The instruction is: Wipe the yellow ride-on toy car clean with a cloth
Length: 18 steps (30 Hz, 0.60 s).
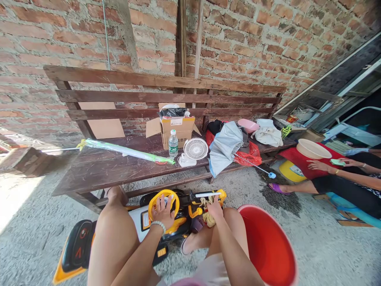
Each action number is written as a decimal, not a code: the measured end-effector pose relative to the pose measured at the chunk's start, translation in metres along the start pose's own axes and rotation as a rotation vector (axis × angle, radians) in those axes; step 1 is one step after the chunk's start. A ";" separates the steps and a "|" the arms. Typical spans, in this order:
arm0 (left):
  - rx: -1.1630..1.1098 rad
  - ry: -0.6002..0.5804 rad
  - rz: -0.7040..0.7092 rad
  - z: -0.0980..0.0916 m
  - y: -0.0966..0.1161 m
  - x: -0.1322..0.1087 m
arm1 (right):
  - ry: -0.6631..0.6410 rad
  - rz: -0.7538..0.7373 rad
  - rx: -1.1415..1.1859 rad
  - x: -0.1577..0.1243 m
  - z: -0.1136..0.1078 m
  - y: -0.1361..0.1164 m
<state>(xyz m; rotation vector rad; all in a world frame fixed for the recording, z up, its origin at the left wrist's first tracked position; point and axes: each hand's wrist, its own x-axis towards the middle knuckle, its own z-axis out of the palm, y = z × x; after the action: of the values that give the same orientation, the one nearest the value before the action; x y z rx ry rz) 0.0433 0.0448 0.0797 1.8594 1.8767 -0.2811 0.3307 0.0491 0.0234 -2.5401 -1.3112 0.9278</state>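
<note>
A yellow-and-black ride-on toy digger stands between my legs, with a yellow steering wheel (151, 206). My left hand (164, 214) lies over the lower part of this wheel, its fingers stretched and slightly apart. A beaded bracelet circles that wrist. My right hand (214, 208) is closed on a yellowish cloth (208, 219) beside the digger's arm (205, 194). Part of the cloth hangs below the fingers, and my fingertips are partly hidden. Close to my right knee stands a large red bucket (268, 246).
A wooden bench (98, 171) holds a cardboard box (178, 131), a water bottle (173, 143), a white fan (195, 149), a wrapped long item (127, 150) and a silver umbrella (228, 143). At right, another person's hands (321, 166) are near a pale basin (314, 149).
</note>
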 end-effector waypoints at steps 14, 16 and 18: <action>0.015 0.013 -0.003 0.005 0.000 0.005 | 0.069 0.079 0.100 -0.022 0.012 0.005; 0.013 0.013 0.001 0.005 -0.001 0.005 | 0.111 0.061 0.131 -0.023 0.011 0.008; 0.009 0.012 -0.001 0.006 -0.001 0.006 | 0.167 0.064 0.188 -0.021 0.006 0.010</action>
<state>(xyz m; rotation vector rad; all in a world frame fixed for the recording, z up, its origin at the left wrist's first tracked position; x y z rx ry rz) 0.0437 0.0472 0.0713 1.8699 1.8874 -0.2806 0.3248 0.0258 0.0245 -2.4655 -1.0504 0.7886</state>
